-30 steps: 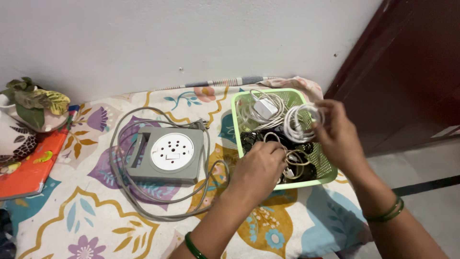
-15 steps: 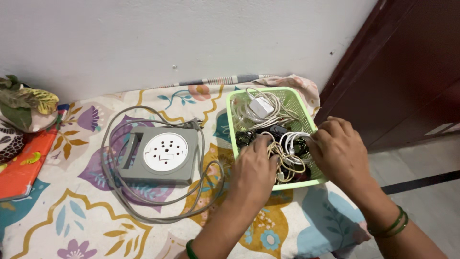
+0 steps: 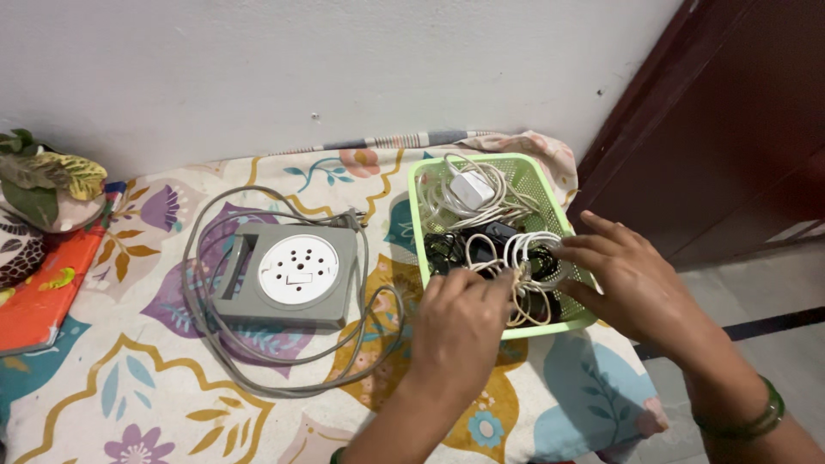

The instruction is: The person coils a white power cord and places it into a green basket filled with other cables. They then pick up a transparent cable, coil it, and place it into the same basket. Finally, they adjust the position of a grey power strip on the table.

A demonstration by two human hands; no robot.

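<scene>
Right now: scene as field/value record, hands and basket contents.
left hand: over the near edge of the green basket, fingertips on a coiled white cable
right hand: fingers spread, at the same coil from the right
basket contents: white charger, pale cords, black cords
beside basket: grey extension box ringed by its grey cord
surface: floral cloth

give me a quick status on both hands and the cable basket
Left hand fingers down in the green basket, on the tangled cables. Right hand open, fingertips at the white coil. White charger at the basket's far end. Grey extension box apart, left.
</scene>
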